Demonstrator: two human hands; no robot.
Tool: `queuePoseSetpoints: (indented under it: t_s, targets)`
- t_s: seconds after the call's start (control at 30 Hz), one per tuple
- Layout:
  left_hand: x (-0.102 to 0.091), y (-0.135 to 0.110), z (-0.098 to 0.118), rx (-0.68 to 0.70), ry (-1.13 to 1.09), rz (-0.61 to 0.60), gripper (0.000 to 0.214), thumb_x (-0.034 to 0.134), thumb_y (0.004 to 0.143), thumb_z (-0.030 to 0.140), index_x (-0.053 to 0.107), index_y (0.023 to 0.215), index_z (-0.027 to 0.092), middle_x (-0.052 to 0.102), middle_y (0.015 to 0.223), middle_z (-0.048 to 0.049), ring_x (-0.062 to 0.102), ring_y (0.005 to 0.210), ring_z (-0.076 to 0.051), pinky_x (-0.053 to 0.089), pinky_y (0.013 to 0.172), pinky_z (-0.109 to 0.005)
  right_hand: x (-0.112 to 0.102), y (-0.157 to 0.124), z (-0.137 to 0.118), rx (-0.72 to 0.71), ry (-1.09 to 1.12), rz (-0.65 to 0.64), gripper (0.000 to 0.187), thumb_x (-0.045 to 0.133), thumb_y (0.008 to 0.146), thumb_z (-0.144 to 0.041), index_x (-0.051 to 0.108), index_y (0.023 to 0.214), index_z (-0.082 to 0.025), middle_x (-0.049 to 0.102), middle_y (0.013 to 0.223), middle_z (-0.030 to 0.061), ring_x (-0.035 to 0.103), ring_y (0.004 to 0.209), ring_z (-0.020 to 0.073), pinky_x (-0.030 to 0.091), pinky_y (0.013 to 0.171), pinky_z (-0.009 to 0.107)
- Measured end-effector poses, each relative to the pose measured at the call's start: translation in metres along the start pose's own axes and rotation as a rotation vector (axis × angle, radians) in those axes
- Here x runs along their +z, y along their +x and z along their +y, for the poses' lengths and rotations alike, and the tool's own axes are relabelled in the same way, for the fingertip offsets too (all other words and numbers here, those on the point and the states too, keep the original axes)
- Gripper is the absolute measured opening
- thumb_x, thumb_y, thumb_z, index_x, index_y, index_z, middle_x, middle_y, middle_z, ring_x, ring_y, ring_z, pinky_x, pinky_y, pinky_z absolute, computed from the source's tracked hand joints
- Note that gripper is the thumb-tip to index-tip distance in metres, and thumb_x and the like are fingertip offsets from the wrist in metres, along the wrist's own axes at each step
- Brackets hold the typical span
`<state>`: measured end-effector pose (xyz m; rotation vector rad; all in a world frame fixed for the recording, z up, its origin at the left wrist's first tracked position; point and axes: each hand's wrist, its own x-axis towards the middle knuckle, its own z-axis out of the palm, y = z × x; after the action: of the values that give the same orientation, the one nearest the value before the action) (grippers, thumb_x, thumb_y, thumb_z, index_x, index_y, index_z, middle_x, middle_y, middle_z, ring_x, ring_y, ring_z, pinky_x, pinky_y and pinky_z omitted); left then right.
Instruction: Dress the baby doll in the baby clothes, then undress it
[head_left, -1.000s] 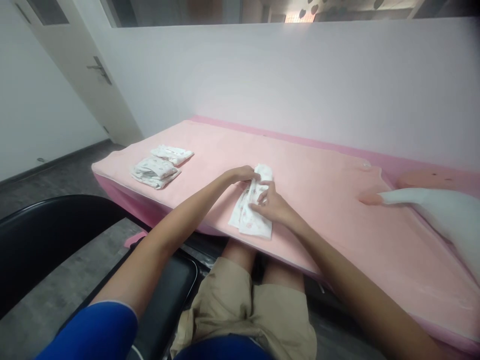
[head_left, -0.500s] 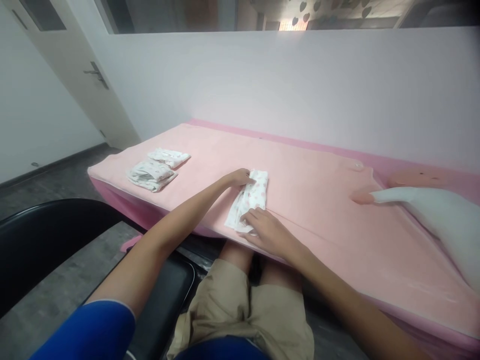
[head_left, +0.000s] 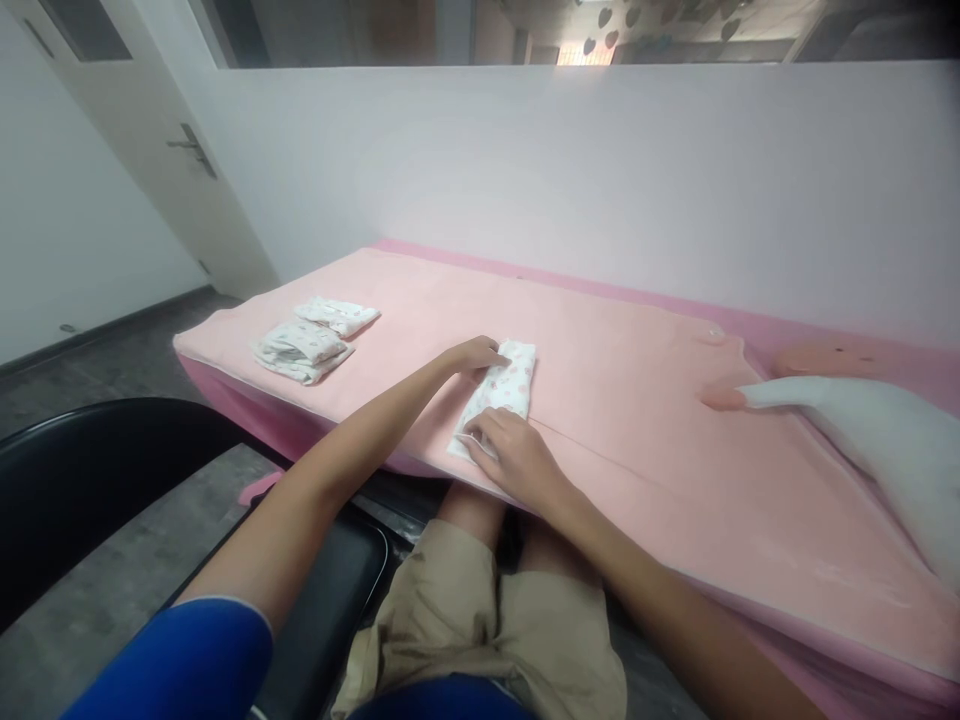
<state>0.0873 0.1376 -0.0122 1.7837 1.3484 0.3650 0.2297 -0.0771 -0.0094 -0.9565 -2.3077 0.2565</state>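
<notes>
A small white cloth with a pink print [head_left: 504,385] lies folded into a narrow strip on the pink padded table [head_left: 645,400], near its front edge. My left hand [head_left: 474,354] rests on the strip's far left corner, fingers curled and pinching the fabric. My right hand [head_left: 510,458] covers the near end, fingers bent and pressing down on it. Both forearms reach in from the bottom of the view.
Two folded printed cloths [head_left: 303,349] [head_left: 337,315] lie at the table's far left end. A white and pink plush toy [head_left: 862,420] lies at the right. A black chair [head_left: 112,470] stands at my left, a door [head_left: 161,140] behind it.
The cloth went from a loose bundle held up by both hands to a flat narrow strip. My right hand slid down to its near end and pressed it.
</notes>
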Motion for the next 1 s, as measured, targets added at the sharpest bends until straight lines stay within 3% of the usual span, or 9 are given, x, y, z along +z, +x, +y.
queuePoseSetpoints:
  t_s: [0.1,0.2,0.3,0.4,0.53,0.63,0.73,0.87,1.0]
  targets:
    - [0.001,0.0,-0.003,0.005,-0.021,0.016,0.037,0.085,0.076,0.044,0.067,0.092,0.016,0.071,0.084,-0.0055,0.066,0.07,-0.018,0.053,0.06,-0.027,0.01,0.0,0.001,-0.072,-0.073,-0.101,0.016,0.055,0.107,-0.029,0.065,0.099,-0.019,0.069,0.096,0.0093,0.061,0.092,0.0268,0.048,0.083,0.041]
    - [0.007,-0.006,-0.005,0.035,-0.016,0.092,0.048,0.085,0.078,0.045,0.064,0.111,0.016,0.073,0.104,-0.0091,0.07,0.081,-0.02,0.056,0.069,-0.029,0.008,-0.008,0.002,-0.066,0.022,-0.12,0.015,0.059,0.105,-0.031,0.067,0.111,-0.02,0.071,0.105,0.0098,0.063,0.099,0.0272,0.051,0.087,0.042]
    - [0.019,-0.021,-0.007,0.149,0.144,0.312,0.053,0.078,0.085,0.042,0.059,0.128,0.017,0.069,0.125,-0.0128,0.069,0.104,-0.024,0.056,0.09,-0.035,-0.005,-0.021,0.005,-0.017,0.104,-0.04,0.026,0.059,0.104,-0.033,0.066,0.128,-0.025,0.07,0.123,0.0111,0.064,0.114,0.0294,0.053,0.098,0.047]
    - [0.035,-0.044,-0.011,0.368,0.366,0.491,0.06,0.066,0.095,0.042,0.05,0.146,0.015,0.057,0.149,-0.0182,0.055,0.135,-0.03,0.044,0.114,-0.043,-0.015,-0.039,0.013,-0.01,0.083,-0.077,0.05,0.057,0.106,-0.04,0.051,0.154,-0.03,0.056,0.155,0.0102,0.051,0.143,0.0318,0.043,0.118,0.055]
    - [0.05,-0.068,-0.018,0.513,0.583,0.327,0.056,0.041,0.108,0.049,0.044,0.158,0.023,0.046,0.164,-0.0122,0.039,0.152,-0.028,0.028,0.125,-0.047,-0.017,-0.062,0.021,-0.056,0.049,-0.28,0.07,0.052,0.107,-0.048,0.024,0.169,-0.035,0.034,0.171,0.0051,0.032,0.158,0.0298,0.027,0.129,0.06]
    - [0.056,-0.076,-0.017,0.496,0.679,0.377,0.051,0.038,0.109,0.047,0.05,0.155,0.025,0.038,0.17,-0.0092,0.03,0.158,-0.029,0.021,0.128,-0.048,-0.02,-0.067,0.024,-0.023,0.1,-0.313,0.064,0.047,0.109,-0.046,0.025,0.169,-0.036,0.037,0.17,0.0037,0.033,0.158,0.0278,0.024,0.131,0.059]
    - [0.065,-0.086,-0.01,0.52,0.717,0.459,0.053,0.039,0.109,0.044,0.048,0.156,0.021,0.031,0.173,-0.0122,0.024,0.161,-0.029,0.021,0.129,-0.047,-0.029,-0.056,0.036,0.134,0.176,-0.127,0.049,0.042,0.111,-0.045,0.047,0.158,-0.032,0.056,0.157,0.0059,0.049,0.147,0.0268,0.033,0.126,0.056]
    - [0.089,-0.103,-0.009,0.474,0.722,0.35,0.066,0.033,0.11,0.051,0.034,0.164,0.013,0.028,0.173,-0.016,0.023,0.162,-0.03,0.02,0.13,-0.048,-0.04,-0.02,0.074,0.527,0.208,0.243,0.046,0.049,0.105,-0.056,0.062,0.134,-0.022,0.069,0.134,0.0121,0.066,0.118,0.0265,0.051,0.105,0.045]
    - [0.105,-0.113,-0.014,0.428,0.713,0.364,0.072,0.031,0.109,0.055,0.026,0.168,0.014,0.024,0.174,-0.0161,0.02,0.163,-0.031,0.016,0.131,-0.052,-0.038,0.024,0.119,0.856,0.198,0.057,0.051,0.059,0.094,-0.069,0.071,0.107,-0.021,0.076,0.113,0.0119,0.069,0.104,0.0276,0.05,0.097,0.041]
